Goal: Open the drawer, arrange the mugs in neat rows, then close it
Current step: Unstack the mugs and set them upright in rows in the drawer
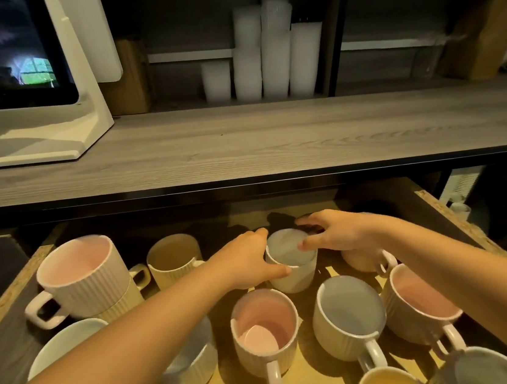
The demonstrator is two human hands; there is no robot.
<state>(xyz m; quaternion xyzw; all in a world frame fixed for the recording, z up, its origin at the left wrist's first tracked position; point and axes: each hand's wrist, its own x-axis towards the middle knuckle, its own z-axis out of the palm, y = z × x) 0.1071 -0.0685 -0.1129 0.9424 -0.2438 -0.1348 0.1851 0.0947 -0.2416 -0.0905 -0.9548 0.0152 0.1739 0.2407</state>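
The drawer stands pulled out below the counter, full of ribbed mugs. My left hand and my right hand both grip the rim of a white mug with a pale blue inside, in the drawer's middle. In front of it stand a pink-lined mug, a blue-lined mug and another pink-lined mug. At the left, a pink-lined mug sits stacked on another, with a yellow mug behind. My right wrist partly hides a further mug.
More mugs crowd the drawer's near edge, among them a yellow-lined mug and a white mug. The grey wooden counter overhangs the drawer's back. A white screen stand sits at its left; stacked plastic cups stand behind.
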